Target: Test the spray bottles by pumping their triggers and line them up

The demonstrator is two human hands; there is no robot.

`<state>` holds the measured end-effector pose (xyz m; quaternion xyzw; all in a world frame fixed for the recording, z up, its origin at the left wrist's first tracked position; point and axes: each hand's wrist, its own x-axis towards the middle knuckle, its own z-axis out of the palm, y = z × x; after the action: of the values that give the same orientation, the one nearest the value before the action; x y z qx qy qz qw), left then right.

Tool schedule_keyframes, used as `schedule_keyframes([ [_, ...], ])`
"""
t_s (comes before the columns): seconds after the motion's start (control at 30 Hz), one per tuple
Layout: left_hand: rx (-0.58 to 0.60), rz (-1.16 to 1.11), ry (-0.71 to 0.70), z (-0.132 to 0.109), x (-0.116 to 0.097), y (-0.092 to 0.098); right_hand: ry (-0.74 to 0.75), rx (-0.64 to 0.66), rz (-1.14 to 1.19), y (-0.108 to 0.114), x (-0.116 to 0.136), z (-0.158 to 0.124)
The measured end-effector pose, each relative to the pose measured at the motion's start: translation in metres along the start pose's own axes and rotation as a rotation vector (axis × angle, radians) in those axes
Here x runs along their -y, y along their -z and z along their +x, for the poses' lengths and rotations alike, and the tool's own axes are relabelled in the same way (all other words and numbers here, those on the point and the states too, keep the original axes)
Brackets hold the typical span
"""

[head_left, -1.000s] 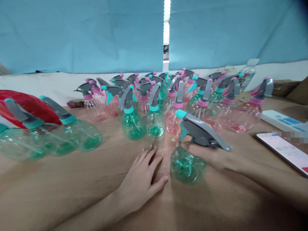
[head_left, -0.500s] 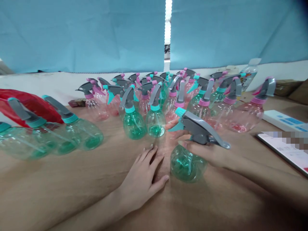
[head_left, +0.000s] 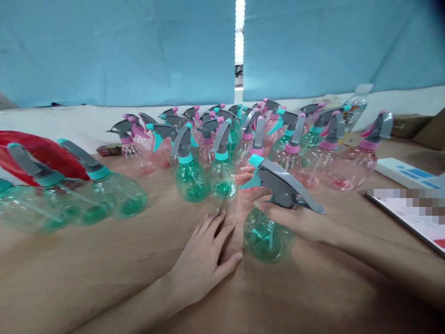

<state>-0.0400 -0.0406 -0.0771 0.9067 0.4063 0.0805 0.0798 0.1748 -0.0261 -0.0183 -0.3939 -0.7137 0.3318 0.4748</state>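
My right hand is around the neck of a green spray bottle, just under its grey trigger head with a turquoise nozzle, which points left. The bottle stands slightly tilted on the wooden table. Flat on the tabletop to its left rests my left hand, fingers spread and holding nothing. Beyond my hands stand two green spray bottles with turquoise collars, one left of the other.
Several pink and green spray bottles crowd the back. More green ones stand at the left by a red bag. A phone and a white box lie at the right, cardboard boxes behind.
The view has shifted slightly, so most things appear a little further left. My right hand still holds the green bottle, and my left hand stays flat on the table.
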Motion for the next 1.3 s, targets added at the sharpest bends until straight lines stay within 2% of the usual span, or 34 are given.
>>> schedule_keyframes([
  [0.33,0.002,-0.001,0.0,0.0005,-0.001,0.0014,-0.004,0.048,0.029,0.0002,-0.0013,0.0001],
  [0.67,0.045,0.005,0.018,0.0009,-0.0018,0.0032,-0.019,0.021,-0.018,0.0006,0.0025,0.001],
  [1.3,0.041,0.023,0.005,0.0005,-0.0011,0.002,-0.031,0.037,0.002,0.0009,-0.0026,0.0003],
])
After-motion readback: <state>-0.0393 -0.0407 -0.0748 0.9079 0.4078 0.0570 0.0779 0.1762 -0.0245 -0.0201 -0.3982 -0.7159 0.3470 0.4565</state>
